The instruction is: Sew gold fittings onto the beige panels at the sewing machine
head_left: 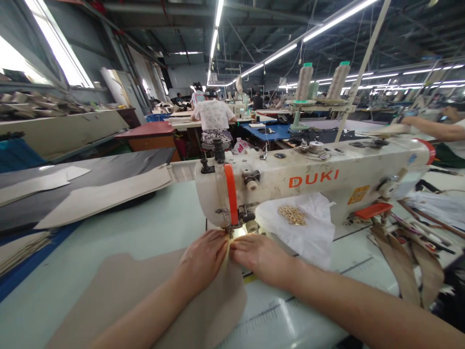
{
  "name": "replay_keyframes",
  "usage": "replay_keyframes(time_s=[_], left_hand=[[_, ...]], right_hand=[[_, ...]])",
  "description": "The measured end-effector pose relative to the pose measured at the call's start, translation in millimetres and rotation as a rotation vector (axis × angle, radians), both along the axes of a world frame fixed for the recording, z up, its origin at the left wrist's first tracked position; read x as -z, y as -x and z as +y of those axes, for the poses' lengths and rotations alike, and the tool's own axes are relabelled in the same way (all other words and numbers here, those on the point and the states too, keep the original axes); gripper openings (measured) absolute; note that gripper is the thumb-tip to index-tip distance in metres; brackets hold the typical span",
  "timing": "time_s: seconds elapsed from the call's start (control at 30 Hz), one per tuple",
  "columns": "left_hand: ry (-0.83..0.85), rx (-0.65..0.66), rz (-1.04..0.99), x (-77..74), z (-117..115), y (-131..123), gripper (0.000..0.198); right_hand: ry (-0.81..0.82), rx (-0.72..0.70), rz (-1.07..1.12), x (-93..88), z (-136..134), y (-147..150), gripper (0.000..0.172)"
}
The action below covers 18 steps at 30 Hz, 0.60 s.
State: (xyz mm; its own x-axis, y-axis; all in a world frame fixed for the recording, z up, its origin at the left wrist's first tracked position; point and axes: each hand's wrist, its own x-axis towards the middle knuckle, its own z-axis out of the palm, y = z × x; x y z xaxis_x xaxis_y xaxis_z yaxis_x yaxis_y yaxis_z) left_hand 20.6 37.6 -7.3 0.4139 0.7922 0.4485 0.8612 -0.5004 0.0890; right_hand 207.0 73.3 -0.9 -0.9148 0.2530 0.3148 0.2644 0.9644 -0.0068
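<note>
Both of my hands sit at the needle of a white DUKI industrial sewing machine (312, 179). My left hand (201, 259) and my right hand (259, 257) pinch a raised fold of a beige fabric panel (145, 303) just in front of the presser foot (232, 228). The fingertips of both hands nearly meet there and hide the needle plate. The rest of the panel lies flat on the pale sewing table (109, 228). Beyond my right hand, a heap of small gold metal rings (292, 215) rests on a white plastic bag (301, 232).
Cut beige panels lie on a dark sheet (90, 189) at left. Beige strips and tools (399, 257) lie at right, behind a small orange tray (373, 210). Thread cones (304, 82) stand above the machine. A co-worker's arm (432, 127) reaches in at right; another person (214, 116) sits ahead.
</note>
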Motion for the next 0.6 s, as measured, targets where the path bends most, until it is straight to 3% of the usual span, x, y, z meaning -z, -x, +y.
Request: replay_keyframes(time_s=[0.2,0.4,0.6], left_hand=[[-0.005,-0.028,-0.023,-1.2,-2.0,0.7,0.028],[-0.010,-0.036,-0.103,0.1,-56.2,13.1,0.026],[0.177,-0.187,-0.123,-14.3,-90.9,15.3,0.030]], right_hand=[[-0.016,-0.019,0.011,-1.0,-1.0,-1.4,0.015],[-0.064,-0.217,0.186,1.9,-12.4,-1.8,0.022],[-0.039,-0.162,0.314,3.6,-18.5,-4.8,0.019]])
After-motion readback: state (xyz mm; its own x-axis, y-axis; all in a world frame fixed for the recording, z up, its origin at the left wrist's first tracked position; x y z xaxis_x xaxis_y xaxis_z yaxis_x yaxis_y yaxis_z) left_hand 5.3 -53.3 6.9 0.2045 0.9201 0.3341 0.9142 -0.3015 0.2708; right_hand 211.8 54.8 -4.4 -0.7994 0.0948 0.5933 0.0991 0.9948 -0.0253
